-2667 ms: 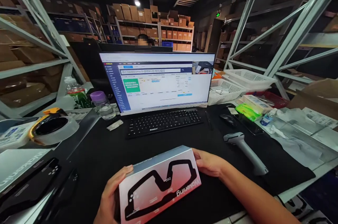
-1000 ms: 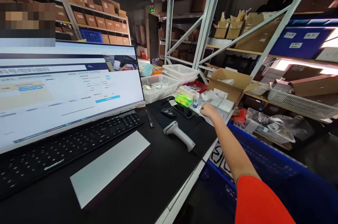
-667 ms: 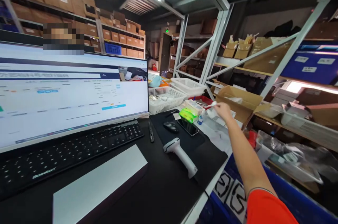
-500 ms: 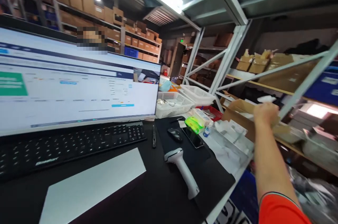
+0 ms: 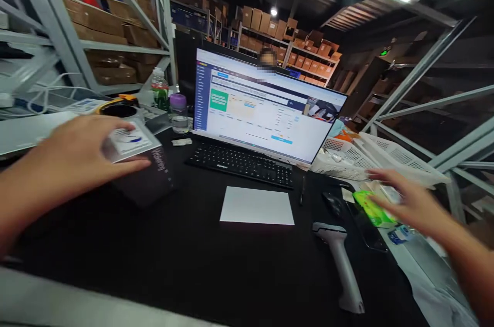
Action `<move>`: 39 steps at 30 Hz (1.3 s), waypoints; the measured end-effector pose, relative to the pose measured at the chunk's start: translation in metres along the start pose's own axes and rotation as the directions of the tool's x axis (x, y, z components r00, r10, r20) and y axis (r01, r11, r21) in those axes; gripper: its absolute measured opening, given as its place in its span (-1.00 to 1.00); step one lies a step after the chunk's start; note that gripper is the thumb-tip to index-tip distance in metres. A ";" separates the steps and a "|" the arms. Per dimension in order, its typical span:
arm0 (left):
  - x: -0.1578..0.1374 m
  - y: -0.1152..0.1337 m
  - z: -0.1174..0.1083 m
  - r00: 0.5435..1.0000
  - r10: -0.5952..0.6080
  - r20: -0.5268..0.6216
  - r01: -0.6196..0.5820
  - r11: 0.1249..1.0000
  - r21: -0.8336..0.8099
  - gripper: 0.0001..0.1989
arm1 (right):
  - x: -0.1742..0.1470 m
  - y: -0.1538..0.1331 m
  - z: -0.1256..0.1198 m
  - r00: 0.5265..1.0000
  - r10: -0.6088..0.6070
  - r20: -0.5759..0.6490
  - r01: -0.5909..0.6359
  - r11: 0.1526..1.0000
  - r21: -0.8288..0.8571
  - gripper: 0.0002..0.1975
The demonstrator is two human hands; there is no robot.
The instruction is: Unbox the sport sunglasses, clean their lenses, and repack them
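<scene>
My left hand (image 5: 88, 144) is around the upper end of a dark box (image 5: 148, 178) with a white label on its silvery top. Thumb and fingers lie on opposite sides of it. Whether the box rests on the desk mat is hard to tell. My right hand (image 5: 412, 203), slightly blurred, is open with nothing in it, above a bright green packet (image 5: 374, 209) and a small bottle (image 5: 401, 234). Between the hands, a flat white-topped box (image 5: 257, 206) lies on the black mat. A barcode scanner (image 5: 341, 265) is to its right.
A monitor (image 5: 262, 106) stands behind a black keyboard (image 5: 239, 165). A mouse (image 5: 332, 204), a phone (image 5: 368, 232) and a pen (image 5: 302, 191) lie at right, near white baskets (image 5: 401, 157). A purple-capped bottle (image 5: 178, 113) is at left. Another person (image 5: 267, 58) is behind the monitor.
My view has swung left. My right hand has come back from the cardboard box by the shelf, where it held something white, and is now empty. My left hand and the dark box have come into view.
</scene>
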State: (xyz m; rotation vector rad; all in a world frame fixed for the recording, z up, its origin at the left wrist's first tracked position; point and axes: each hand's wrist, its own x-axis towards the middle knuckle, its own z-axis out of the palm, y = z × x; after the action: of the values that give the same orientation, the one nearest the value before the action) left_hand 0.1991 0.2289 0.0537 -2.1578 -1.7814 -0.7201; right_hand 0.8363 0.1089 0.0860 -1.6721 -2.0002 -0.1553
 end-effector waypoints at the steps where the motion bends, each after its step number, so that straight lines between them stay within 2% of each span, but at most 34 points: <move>1: 0.011 0.003 0.001 0.997 0.024 0.070 -0.025 1.000 0.013 -0.17 | 0.008 -0.033 0.035 0.981 -0.128 0.146 0.125 0.992 0.029 -0.31; 2: 0.020 0.005 0.001 0.990 0.055 0.127 -0.057 0.998 0.009 -0.17 | 0.014 -0.066 0.070 0.937 -0.227 0.264 0.218 0.974 0.065 -0.16; 3: 0.029 0.008 0.001 0.973 0.141 0.182 -0.141 0.990 -0.010 -0.19 | 0.019 -0.097 0.102 0.890 -0.311 0.333 0.295 0.950 0.098 -0.04; 5: 0.040 0.010 -0.001 0.933 0.270 0.239 -0.262 0.963 -0.066 -0.26 | 0.027 -0.142 0.151 0.811 -0.389 0.438 0.388 0.917 0.095 0.16; 7: 0.045 0.007 -0.004 0.901 0.339 0.272 -0.323 0.941 -0.103 -0.35 | 0.038 -0.165 0.179 0.762 -0.361 0.538 0.377 0.922 0.085 0.25; 8: 0.046 0.005 -0.005 0.894 0.343 0.287 -0.324 0.939 -0.115 -0.40 | 0.044 -0.170 0.186 0.760 -0.329 0.560 0.345 0.935 0.082 0.26; 10: 0.046 0.001 -0.004 0.892 0.325 0.314 -0.301 0.946 -0.122 -0.46 | 0.056 -0.170 0.190 0.798 -0.257 0.546 0.252 0.964 0.086 0.22; 13: 0.044 0.001 0.001 0.900 0.287 0.328 -0.274 0.958 -0.087 -0.52 | 0.068 -0.168 0.189 0.873 -0.162 0.460 0.137 0.987 0.089 0.12; 16: 0.039 0.013 0.010 0.919 0.292 0.266 -0.311 0.950 0.032 -0.55 | 0.071 -0.174 0.190 0.893 -0.123 0.432 0.097 0.992 0.083 0.10; 18: 0.032 0.027 0.018 0.925 0.328 0.194 -0.347 0.935 0.072 -0.47 | 0.071 -0.179 0.186 0.899 -0.116 0.423 0.089 0.993 0.084 0.11; 21: 0.015 0.047 0.035 0.876 0.460 0.146 -0.451 0.888 -0.094 -0.14 | 0.068 -0.182 0.166 0.926 -0.091 0.367 0.065 0.994 0.082 0.06; 23: 0.000 0.057 0.049 0.822 0.554 0.135 -0.499 0.813 -0.300 0.11 | 0.060 -0.185 0.146 0.967 -0.092 0.240 0.077 0.995 0.069 0.05; 25: -0.016 0.065 0.064 0.804 0.584 0.113 -0.475 0.745 -0.468 0.26 | 0.043 -0.193 0.132 0.993 -0.110 0.052 0.110 0.994 0.000 0.07; 27: -0.031 0.069 0.078 0.817 0.572 0.072 -0.410 0.664 -0.625 0.32 | 0.016 -0.206 0.133 0.982 -0.152 -0.110 0.138 0.983 -0.121 0.07; 28: -0.039 0.071 0.084 0.824 0.565 0.048 -0.371 0.600 -0.709 0.32 | -0.001 -0.214 0.141 0.971 -0.187 -0.147 0.160 0.971 -0.177 0.04; 30: -0.054 0.071 0.093 0.824 0.565 0.032 -0.277 0.452 -0.848 0.29 | -0.034 -0.232 0.167 0.939 -0.316 -0.137 0.279 0.931 -0.235 -0.07; 31: -0.061 0.070 0.095 0.814 0.579 0.046 -0.239 0.406 -0.882 0.26 | -0.050 -0.241 0.182 0.922 -0.377 -0.091 0.350 0.910 -0.225 -0.12; 33: -0.077 0.067 0.097 0.786 0.610 0.101 -0.218 0.425 -0.878 0.09 | -0.074 -0.255 0.209 0.885 -0.465 -0.020 0.453 0.869 -0.199 -0.23; 35: -0.093 0.060 0.096 0.782 0.608 0.137 -0.270 0.529 -0.805 -0.11 | -0.088 -0.264 0.220 0.828 -0.561 0.000 0.549 0.811 -0.205 -0.37; 37: -0.107 0.052 0.093 0.796 0.598 0.092 -0.371 0.602 -0.708 -0.19 | -0.088 -0.265 0.210 0.762 -0.647 -0.026 0.630 0.751 -0.197 -0.49; 38: -0.114 0.048 0.091 0.785 0.619 0.036 -0.446 0.603 -0.661 -0.20 | -0.084 -0.262 0.199 0.745 -0.665 -0.051 0.648 0.739 -0.182 -0.50; 39: -0.120 0.043 0.090 0.754 0.656 -0.038 -0.538 0.582 -0.610 -0.24 | -0.077 -0.256 0.187 0.752 -0.654 -0.086 0.637 0.754 -0.163 -0.48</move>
State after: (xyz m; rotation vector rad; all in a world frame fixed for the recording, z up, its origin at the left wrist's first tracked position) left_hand 0.2447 0.1622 -0.0801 -3.0873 -0.7568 -0.9806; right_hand 0.5430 0.0580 -0.0482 -0.9154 -2.4178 -0.6368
